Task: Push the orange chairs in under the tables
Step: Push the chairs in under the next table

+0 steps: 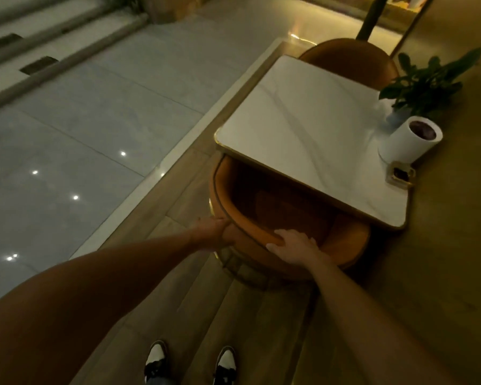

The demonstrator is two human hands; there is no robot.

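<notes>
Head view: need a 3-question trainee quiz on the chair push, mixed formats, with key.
1. True or false: the near chair sits partly under the table.
2. Which hand grips the top rim of the chair's backrest? A) left hand B) right hand
3. Fill in: on the table's right side stand a plant and a white ____.

Key: 1 true; 2 B (the left hand holds the backrest's outer side); 3 cup.

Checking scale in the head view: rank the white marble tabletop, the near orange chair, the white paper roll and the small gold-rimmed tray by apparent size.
1. White marble tabletop
2. Near orange chair, partly hidden under the table
3. White paper roll
4. Small gold-rimmed tray
</notes>
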